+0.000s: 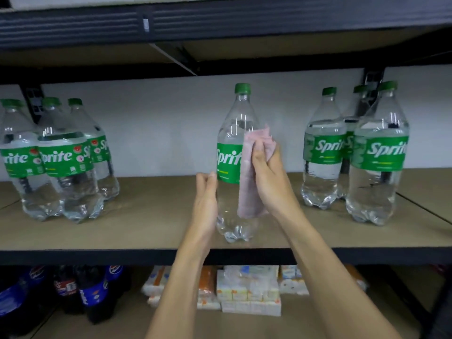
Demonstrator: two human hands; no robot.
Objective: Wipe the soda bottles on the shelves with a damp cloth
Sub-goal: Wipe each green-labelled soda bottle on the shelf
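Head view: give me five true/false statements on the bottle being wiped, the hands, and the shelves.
1. The right hand holds a pink cloth against the middle Sprite bottle. True.
2. That bottle is uncapped. False: its green cap is on.
3. The left hand touches the bottle's left side. True.
4. The bottle lies on its side. False: it is upright.
5. Dark cola bottles stand on the lower shelf. True.

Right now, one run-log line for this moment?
left hand touches clear green-capped Sprite bottle | right hand holds pink cloth against its label | bottle upright on brown shelf
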